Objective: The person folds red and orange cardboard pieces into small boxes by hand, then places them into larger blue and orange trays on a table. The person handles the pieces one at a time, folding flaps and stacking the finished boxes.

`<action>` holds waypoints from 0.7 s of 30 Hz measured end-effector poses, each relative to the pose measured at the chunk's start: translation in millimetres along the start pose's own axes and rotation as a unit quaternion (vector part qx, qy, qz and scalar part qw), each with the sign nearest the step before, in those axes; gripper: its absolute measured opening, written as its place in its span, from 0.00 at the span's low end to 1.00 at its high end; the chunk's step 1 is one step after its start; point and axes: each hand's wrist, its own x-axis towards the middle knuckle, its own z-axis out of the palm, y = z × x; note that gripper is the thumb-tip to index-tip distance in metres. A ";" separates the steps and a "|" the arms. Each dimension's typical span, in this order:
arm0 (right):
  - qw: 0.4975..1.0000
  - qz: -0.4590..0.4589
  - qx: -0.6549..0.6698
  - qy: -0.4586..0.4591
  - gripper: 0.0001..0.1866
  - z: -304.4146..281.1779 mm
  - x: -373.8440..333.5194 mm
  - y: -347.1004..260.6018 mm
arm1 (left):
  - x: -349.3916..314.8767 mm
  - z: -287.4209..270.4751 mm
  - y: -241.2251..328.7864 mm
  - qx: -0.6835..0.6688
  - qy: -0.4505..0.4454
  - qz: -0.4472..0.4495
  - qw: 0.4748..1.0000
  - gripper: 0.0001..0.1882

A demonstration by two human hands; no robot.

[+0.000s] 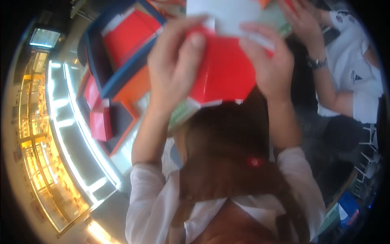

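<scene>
Between my two hands, a red piece of folded card with small white tabs along its edges hangs over my brown apron. My left hand grips its left side, thumb on the near face. My right hand holds the upper right corner between thumb and fingers. Motion blurs both hands a little. Just beyond the card is a white sheet; I cannot tell whether it is joined to the card.
A dark blue open box holding red card pieces stands left of my hands. Pink folded boxes sit nearer me. At right, a co-worker's hand reaches in. A lit display counter runs along the left; chairs stand far right.
</scene>
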 end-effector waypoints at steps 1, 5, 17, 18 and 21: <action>0.999 -0.030 -0.037 0.021 0.15 1.8 -1.0 5.1 | 1.2 2.2 -7.7 0.008 -0.005 0.032 0.999 0.21; 0.996 -0.055 -0.054 0.050 0.16 6.7 3.6 2.0 | -3.5 10.5 -7.9 -0.004 -0.044 -0.014 0.999 0.48; 0.992 -0.068 0.105 0.030 0.30 20.3 13.8 8.2 | -4.6 14.9 6.3 0.006 -0.031 -0.103 0.994 0.39; 0.990 -0.067 0.123 0.031 0.31 21.4 11.6 9.6 | -6.2 13.6 7.2 -0.008 -0.020 -0.108 0.994 0.38; 0.987 -0.074 0.138 0.025 0.31 20.0 7.3 14.2 | -3.6 12.3 8.1 -0.063 -0.008 -0.109 0.992 0.36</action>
